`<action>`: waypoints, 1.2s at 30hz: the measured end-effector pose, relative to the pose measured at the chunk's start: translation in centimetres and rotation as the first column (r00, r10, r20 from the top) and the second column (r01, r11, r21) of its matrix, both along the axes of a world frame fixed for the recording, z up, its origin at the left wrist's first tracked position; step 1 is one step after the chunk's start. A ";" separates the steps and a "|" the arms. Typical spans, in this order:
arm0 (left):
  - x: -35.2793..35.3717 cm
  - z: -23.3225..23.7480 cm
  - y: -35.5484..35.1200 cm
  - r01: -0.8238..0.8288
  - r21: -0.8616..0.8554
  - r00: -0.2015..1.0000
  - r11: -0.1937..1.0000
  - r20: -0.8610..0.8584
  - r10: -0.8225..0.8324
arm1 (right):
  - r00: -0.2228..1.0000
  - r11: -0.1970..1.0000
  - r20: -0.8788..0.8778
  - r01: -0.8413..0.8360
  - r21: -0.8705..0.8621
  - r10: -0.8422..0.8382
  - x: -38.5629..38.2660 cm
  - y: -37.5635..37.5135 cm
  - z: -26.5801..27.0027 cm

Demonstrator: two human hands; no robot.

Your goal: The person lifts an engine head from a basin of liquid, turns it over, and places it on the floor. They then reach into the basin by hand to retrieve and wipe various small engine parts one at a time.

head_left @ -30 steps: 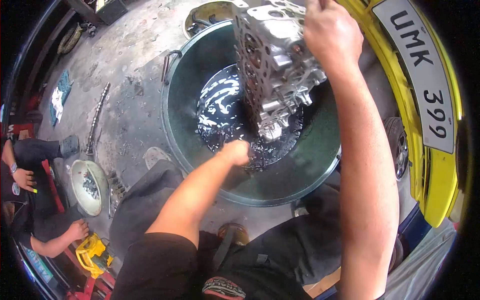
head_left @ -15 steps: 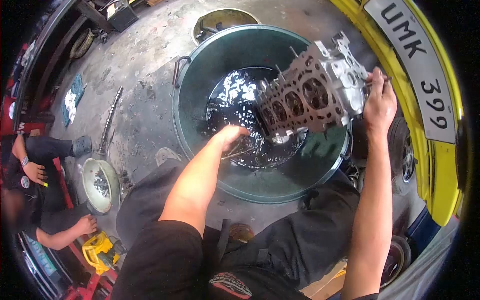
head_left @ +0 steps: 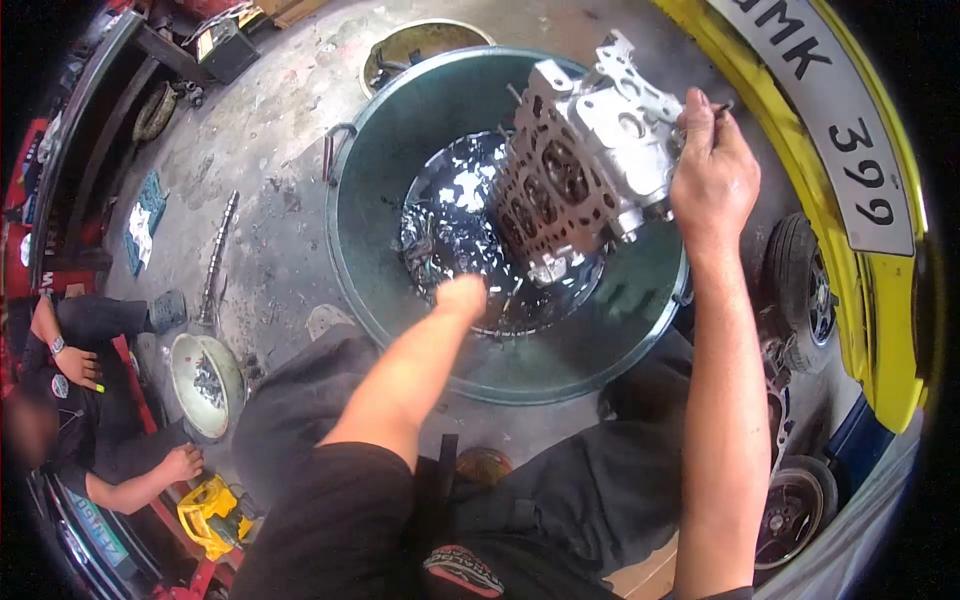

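A metal cylinder head (head_left: 570,165) is tilted over a large green tub (head_left: 385,150), its lower end near the dark liquid (head_left: 455,190). My right hand (head_left: 715,175) grips its upper right end, fingers wrapped round the edge. Low over the liquid, left of the cylinder head and apart from it, is my left hand (head_left: 461,297). Its fingers are curled and point away from me, so what they hold, if anything, is hidden.
A yellow bumper (head_left: 800,130) with a number plate curves along the right. On the floor at left lie a camshaft (head_left: 217,255) and a bowl of small parts (head_left: 230,385). Another person (head_left: 80,440) sits at far left. Behind the tub stands a basin (head_left: 430,40).
The cylinder head has turned and moved up and left with my right hand. My left hand has moved slightly down, and the dark item seen under it before no longer shows.
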State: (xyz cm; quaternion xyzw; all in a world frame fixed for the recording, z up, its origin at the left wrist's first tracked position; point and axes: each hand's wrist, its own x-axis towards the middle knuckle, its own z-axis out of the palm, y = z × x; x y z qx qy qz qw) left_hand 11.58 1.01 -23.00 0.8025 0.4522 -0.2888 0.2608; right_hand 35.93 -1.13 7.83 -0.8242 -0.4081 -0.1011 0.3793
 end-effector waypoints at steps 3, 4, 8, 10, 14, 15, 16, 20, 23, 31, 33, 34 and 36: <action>0.0 -0.3 -0.6 0.010 -0.170 0.992 0.985 -0.126 -0.032 | 0.999 0.998 0.031 0.034 -0.052 -0.032 0.1 0.2 -0.3; 0.1 0.2 -0.1 -0.023 -0.124 0.995 0.992 -0.095 0.011 | 0.999 0.999 0.029 0.015 -0.041 -0.014 -0.2 0.2 -0.1; -1.4 3.2 2.4 -0.453 0.026 0.882 0.891 0.157 0.444 | 0.999 0.999 -0.032 0.039 0.015 -0.039 -0.2 0.5 0.2; -1.0 4.1 3.3 -0.701 -0.001 0.695 0.713 0.227 0.683 | 0.998 1.000 -0.052 0.016 -0.019 -0.017 0.8 0.3 -0.1; 2.0 0.6 1.3 -0.885 -0.382 0.083 0.266 0.432 0.898 | 0.997 0.999 -0.063 0.037 -0.023 -0.038 2.7 0.3 -0.5; 3.1 2.0 -0.1 -0.878 -0.405 0.003 0.254 0.528 0.849 | 0.998 0.998 -0.031 0.048 0.030 -0.047 3.3 0.5 -1.1; 4.1 3.9 -1.3 -0.869 -0.431 -0.080 0.245 0.610 0.788 | 0.998 0.998 -0.057 0.033 0.044 -0.031 3.0 0.5 -0.9; 5.5 6.3 -2.6 -0.857 -0.459 -0.144 0.235 0.651 0.745 | 0.995 1.000 -0.101 0.000 0.019 0.002 3.5 0.1 -0.8; 5.3 10.7 -2.4 -0.782 -0.607 -0.276 0.139 0.538 0.796 | 0.993 0.999 -0.119 -0.015 0.029 0.018 3.2 0.2 -0.7; 10.7 10.3 -1.5 -0.792 -0.569 -0.160 0.223 0.546 0.822 | 0.993 0.998 -0.115 0.013 0.068 -0.006 1.9 -0.7 -0.3; 11.7 6.9 -0.8 -0.798 -0.573 -0.195 0.189 0.542 0.818 | 0.982 0.993 -0.189 0.005 0.119 0.018 2.3 -0.5 -0.6; 11.0 9.2 -0.9 -0.770 -0.601 -0.160 0.216 0.508 0.846 | 0.982 0.994 -0.186 0.016 0.110 0.005 1.3 -0.1 -0.4; 10.5 12.8 -2.4 -0.789 -0.502 -0.061 0.355 0.638 0.767 | 0.983 0.995 -0.180 -0.026 0.101 0.044 1.8 0.1 -0.5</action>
